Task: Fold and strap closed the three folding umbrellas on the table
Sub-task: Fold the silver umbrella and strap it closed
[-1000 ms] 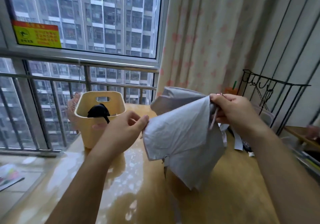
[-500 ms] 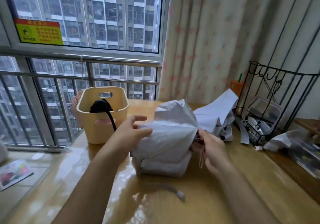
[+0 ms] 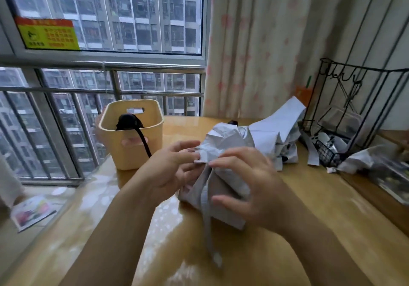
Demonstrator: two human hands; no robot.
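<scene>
A pale grey folding umbrella (image 3: pixel 223 144) lies crumpled on the wooden table (image 3: pixel 309 197) in front of me. My left hand (image 3: pixel 174 166) pinches a fold of its canopy at the left side. My right hand (image 3: pixel 250 186) curls over the bunched fabric from the right, fingers pressing the folds together. The umbrella's grey closing strap (image 3: pixel 207 223) hangs loose down toward me. A second grey umbrella (image 3: pixel 278 128) lies loosely bunched behind it. In the yellow basket (image 3: pixel 132 150) stands a black umbrella (image 3: pixel 129 121) with a dangling wrist cord.
A black wire rack (image 3: pixel 354 117) with small items stands at the right, crumpled white material (image 3: pixel 358 159) beside it. A curtain hangs behind the table. Window railing is at the left, and a printed leaflet (image 3: pixel 33 212) lies on the sill below.
The umbrella came down from mid-air onto the table. My right hand moved from its top to over the bunched canopy, and my left hand shifted to pinch a fold.
</scene>
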